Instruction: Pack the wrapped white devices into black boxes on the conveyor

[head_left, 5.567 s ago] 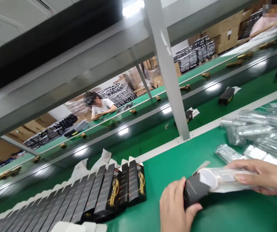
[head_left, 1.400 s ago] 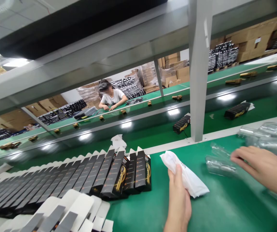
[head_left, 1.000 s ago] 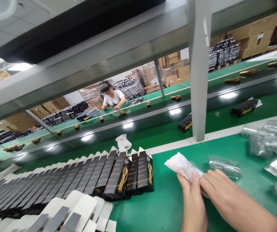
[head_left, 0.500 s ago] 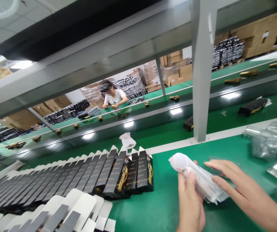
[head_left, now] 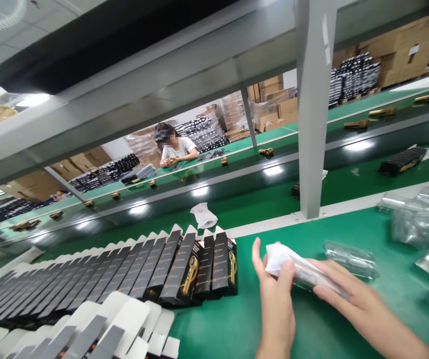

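Note:
Between my hands lies a wrapped packet [head_left: 304, 267], a long item in a milky plastic bag with one wider, folded-over white end. My left hand [head_left: 277, 291] grips that wide end, the thumb pressed on top and one finger sticking up beyond it. Around the narrower end closes my right hand [head_left: 343, 286], its thumb along the near side. What the bag contains is hard to make out. Just behind my right hand, a clear plastic pack [head_left: 352, 259] rests on the green worktop [head_left: 221, 331].
Long rows of open-flapped black boxes [head_left: 177, 267] fill the left side. Clear packs [head_left: 410, 227] pile up at right. A grey post [head_left: 310, 114] rises behind the worktop. On the belt lie a white bag [head_left: 204, 215] and a black box [head_left: 403, 160]. A co-worker [head_left: 177, 144] sits across.
My right hand has come left and closed on the packet. My left hand has shifted left, and the packet's wide end has turned. The near belt's box and white bag moved right.

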`<state>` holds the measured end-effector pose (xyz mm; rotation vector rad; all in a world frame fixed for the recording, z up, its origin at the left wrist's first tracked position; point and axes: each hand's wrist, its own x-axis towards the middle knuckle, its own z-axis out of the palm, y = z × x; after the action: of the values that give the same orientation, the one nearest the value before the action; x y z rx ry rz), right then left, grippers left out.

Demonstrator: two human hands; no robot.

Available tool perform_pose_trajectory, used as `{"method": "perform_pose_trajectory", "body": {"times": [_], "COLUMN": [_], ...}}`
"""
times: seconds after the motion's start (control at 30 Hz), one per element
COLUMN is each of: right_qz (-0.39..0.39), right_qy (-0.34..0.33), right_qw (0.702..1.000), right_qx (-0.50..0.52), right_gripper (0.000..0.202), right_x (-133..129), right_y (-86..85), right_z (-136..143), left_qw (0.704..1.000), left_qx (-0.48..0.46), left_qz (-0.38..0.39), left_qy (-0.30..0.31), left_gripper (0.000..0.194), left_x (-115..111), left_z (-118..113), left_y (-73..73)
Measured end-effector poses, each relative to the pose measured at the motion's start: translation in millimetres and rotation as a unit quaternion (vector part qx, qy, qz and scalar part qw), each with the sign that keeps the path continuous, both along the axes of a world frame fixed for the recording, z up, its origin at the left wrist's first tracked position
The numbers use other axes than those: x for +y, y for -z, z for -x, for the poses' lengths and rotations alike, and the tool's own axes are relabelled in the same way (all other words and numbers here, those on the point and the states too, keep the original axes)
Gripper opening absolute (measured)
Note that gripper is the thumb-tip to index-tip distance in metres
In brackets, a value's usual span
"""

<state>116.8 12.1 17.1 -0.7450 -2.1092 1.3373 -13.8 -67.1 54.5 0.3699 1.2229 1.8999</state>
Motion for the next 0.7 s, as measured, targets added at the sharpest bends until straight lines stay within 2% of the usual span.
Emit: {"method": "perform_pose_trajectory", "body": {"times": [0.13,0.2,0.3,0.4,0.6,0.7], "right_qz": [0.154,0.224,0.295,0.326,0.316,0.284], "right_qy": [-0.065,-0.068,-0.042,-0.034,-0.019,0.022], "right_qw": [0.986,0.972,0.954,0.945,0.949,0.958], "right_qx": [0.016,0.020,0.025,0.020,0.002,-0.022], "right_gripper": [0.050,0.056,0.065,0.070,0.073,0.069], "right_x": [-4.4,-5.4,-5.1,-4.6,-3.3,4.4], "right_y": [-6.0,-10.4,-13.7,-11.5,0.8,3.2], "right_z": [3.5,5.2,5.5,4.0,0.7,-4.8], "left_qw": [0.999,0.999,0.994,0.979,0.964,0.939], "left_qx": [0.037,0.051,0.105,0.176,0.245,0.310], "left_qz": [-0.003,0.000,0.039,0.103,0.100,0.126], "left_qy": [0.013,0.015,0.017,0.020,0.036,0.079], "left_gripper": [0.018,0.014,0.029,0.042,0.036,0.054], "left_x": [-2.6,-3.3,-3.5,-3.0,-6.1,-13.4], "left_z": [6.7,4.6,1.6,2.2,-3.1,6.0], "left_y": [-2.0,-0.6,-0.2,-2.4,-0.9,-6.3]}}
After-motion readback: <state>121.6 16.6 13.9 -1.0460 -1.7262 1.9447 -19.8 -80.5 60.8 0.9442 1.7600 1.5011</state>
